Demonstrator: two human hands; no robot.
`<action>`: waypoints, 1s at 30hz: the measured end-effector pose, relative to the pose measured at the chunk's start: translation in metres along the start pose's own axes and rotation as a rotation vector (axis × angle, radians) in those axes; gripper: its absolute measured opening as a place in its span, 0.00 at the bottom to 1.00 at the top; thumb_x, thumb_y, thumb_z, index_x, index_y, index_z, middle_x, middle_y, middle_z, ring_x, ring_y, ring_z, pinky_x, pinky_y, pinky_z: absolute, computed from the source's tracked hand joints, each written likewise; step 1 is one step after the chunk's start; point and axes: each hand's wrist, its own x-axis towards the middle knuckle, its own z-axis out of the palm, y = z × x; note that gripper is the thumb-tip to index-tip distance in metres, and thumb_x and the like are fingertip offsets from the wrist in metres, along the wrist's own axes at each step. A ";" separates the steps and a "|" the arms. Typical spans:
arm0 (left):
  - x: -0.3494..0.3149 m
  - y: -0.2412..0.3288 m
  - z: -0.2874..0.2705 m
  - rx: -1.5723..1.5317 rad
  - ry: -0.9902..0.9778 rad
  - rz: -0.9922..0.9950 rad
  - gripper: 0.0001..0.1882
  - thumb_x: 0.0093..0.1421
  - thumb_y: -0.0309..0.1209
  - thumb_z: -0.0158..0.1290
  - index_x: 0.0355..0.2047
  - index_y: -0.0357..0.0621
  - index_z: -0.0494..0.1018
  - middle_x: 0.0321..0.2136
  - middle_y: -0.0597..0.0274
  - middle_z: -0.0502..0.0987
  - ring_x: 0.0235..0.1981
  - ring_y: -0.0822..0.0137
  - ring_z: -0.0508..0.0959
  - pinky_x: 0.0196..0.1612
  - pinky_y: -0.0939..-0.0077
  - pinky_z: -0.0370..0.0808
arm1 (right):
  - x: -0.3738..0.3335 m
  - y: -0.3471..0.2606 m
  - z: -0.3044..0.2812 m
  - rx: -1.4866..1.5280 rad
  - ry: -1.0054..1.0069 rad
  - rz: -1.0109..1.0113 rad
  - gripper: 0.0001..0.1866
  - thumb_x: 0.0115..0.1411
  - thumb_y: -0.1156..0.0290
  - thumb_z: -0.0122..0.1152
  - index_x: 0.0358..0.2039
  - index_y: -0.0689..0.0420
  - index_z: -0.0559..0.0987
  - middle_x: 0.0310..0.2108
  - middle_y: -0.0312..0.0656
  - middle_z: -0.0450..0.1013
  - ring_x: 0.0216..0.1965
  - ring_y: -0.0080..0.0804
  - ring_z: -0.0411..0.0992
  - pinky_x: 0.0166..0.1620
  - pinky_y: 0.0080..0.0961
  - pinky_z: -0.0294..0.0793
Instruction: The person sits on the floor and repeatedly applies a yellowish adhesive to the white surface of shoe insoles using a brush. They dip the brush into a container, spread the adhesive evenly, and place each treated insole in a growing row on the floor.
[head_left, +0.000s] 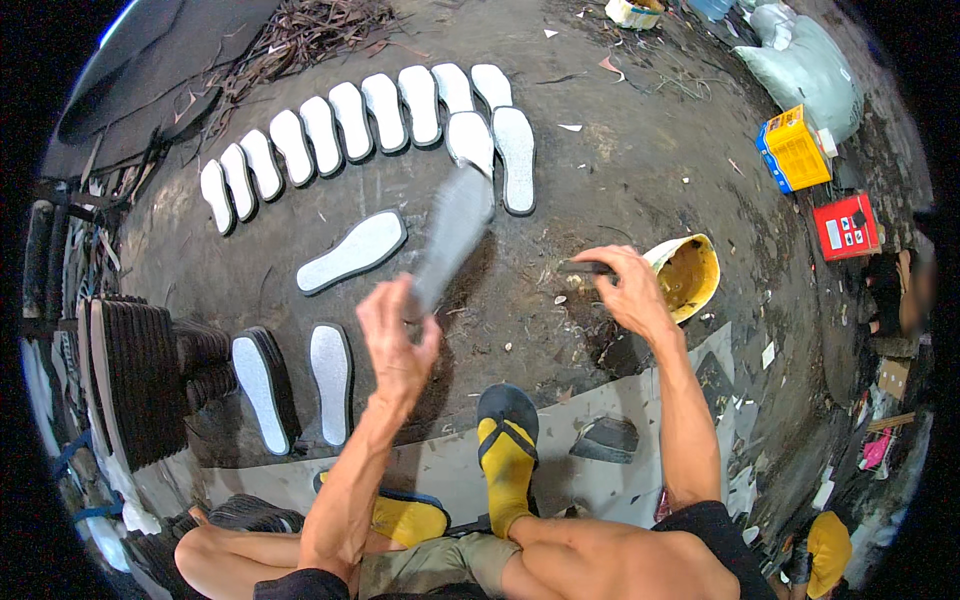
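Observation:
My left hand (392, 335) is closed on the heel end of a grey shoe sole (452, 235), which is smeared by motion and angled away from me. Its far end meets or overlaps a white-faced sole (470, 138); I cannot tell whether they touch. Pinched in my right hand (632, 290) is a small dark flat piece (588, 267), held beside a cut-open pale container (702, 284) of yellow-brown paste. A single white-topped sole (352, 252) lies left of the moving one. Nearer my left forearm rest a pale sole (331, 385) and a short stack of soles (262, 392).
White-faced soles (350, 122) form a curved row on the dark ground. A tall stack of dark soles (135, 380) stands at left. On the right are a yellow can (795, 148), a red box (846, 227) and a pale sack (810, 80). My sandalled foot (507, 455) is in front.

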 end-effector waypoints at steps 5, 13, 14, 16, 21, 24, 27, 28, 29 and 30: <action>0.059 -0.011 -0.002 -0.121 0.364 -0.368 0.43 0.56 0.28 0.75 0.71 0.40 0.68 0.54 0.52 0.76 0.50 0.60 0.74 0.57 0.61 0.74 | 0.006 0.002 -0.001 -0.008 0.177 0.216 0.17 0.68 0.71 0.65 0.57 0.54 0.87 0.51 0.56 0.85 0.53 0.60 0.82 0.58 0.51 0.81; 0.080 -0.017 0.043 -0.304 0.207 -0.556 0.42 0.58 0.32 0.76 0.70 0.42 0.68 0.55 0.51 0.80 0.46 0.65 0.76 0.54 0.64 0.77 | 0.036 0.036 0.074 -0.131 0.140 0.138 0.18 0.67 0.76 0.63 0.57 0.54 0.85 0.50 0.53 0.86 0.52 0.58 0.83 0.56 0.52 0.82; 0.077 -0.020 0.051 -0.309 0.188 -0.535 0.41 0.58 0.31 0.76 0.69 0.41 0.68 0.54 0.52 0.80 0.46 0.64 0.76 0.54 0.64 0.77 | 0.029 0.035 0.078 -0.129 0.125 0.088 0.19 0.66 0.77 0.63 0.58 0.54 0.85 0.51 0.52 0.86 0.53 0.57 0.83 0.57 0.51 0.82; 0.073 -0.025 0.069 -0.304 0.137 -0.577 0.42 0.59 0.35 0.77 0.69 0.43 0.68 0.53 0.55 0.80 0.44 0.66 0.76 0.53 0.64 0.78 | 0.012 0.030 0.085 -0.142 0.145 -0.008 0.22 0.65 0.78 0.63 0.59 0.54 0.85 0.55 0.50 0.85 0.55 0.55 0.82 0.59 0.50 0.82; 0.072 -0.026 0.094 -0.307 0.097 -0.618 0.39 0.57 0.31 0.75 0.66 0.38 0.70 0.54 0.48 0.79 0.47 0.58 0.79 0.54 0.59 0.78 | -0.010 0.012 0.088 -0.117 0.018 -0.007 0.21 0.64 0.78 0.66 0.58 0.54 0.85 0.54 0.51 0.85 0.51 0.56 0.83 0.54 0.45 0.83; 0.076 -0.027 0.099 -0.316 0.088 -0.628 0.38 0.57 0.30 0.75 0.66 0.38 0.70 0.53 0.47 0.78 0.50 0.54 0.80 0.55 0.57 0.78 | -0.002 0.001 0.048 0.089 0.112 0.257 0.19 0.67 0.70 0.68 0.57 0.56 0.84 0.49 0.53 0.87 0.47 0.62 0.84 0.53 0.53 0.83; 0.079 -0.030 0.105 -0.269 0.071 -0.562 0.38 0.57 0.29 0.75 0.65 0.37 0.70 0.54 0.44 0.78 0.55 0.46 0.78 0.61 0.52 0.75 | 0.002 -0.003 -0.032 -0.007 0.377 0.486 0.20 0.73 0.58 0.70 0.52 0.64 0.85 0.40 0.54 0.86 0.38 0.44 0.83 0.49 0.41 0.82; 0.081 -0.031 0.110 -0.247 0.055 -0.535 0.38 0.56 0.28 0.75 0.64 0.36 0.70 0.54 0.44 0.78 0.57 0.44 0.77 0.63 0.51 0.74 | -0.008 -0.005 -0.058 0.149 0.577 0.302 0.21 0.74 0.57 0.70 0.48 0.66 0.85 0.39 0.48 0.86 0.38 0.34 0.79 0.48 0.37 0.81; 0.082 -0.032 0.116 -0.223 0.060 -0.528 0.37 0.56 0.28 0.75 0.64 0.36 0.70 0.54 0.44 0.78 0.58 0.42 0.76 0.65 0.48 0.72 | -0.014 -0.002 -0.083 0.305 0.594 0.385 0.17 0.75 0.60 0.70 0.48 0.64 0.86 0.42 0.44 0.87 0.41 0.32 0.80 0.50 0.37 0.81; 0.084 -0.032 0.122 -0.198 0.059 -0.517 0.37 0.56 0.28 0.75 0.64 0.36 0.70 0.54 0.43 0.78 0.58 0.41 0.76 0.65 0.48 0.72 | -0.028 0.001 -0.104 0.443 0.588 0.286 0.16 0.77 0.62 0.68 0.50 0.65 0.85 0.44 0.41 0.85 0.42 0.26 0.78 0.49 0.30 0.79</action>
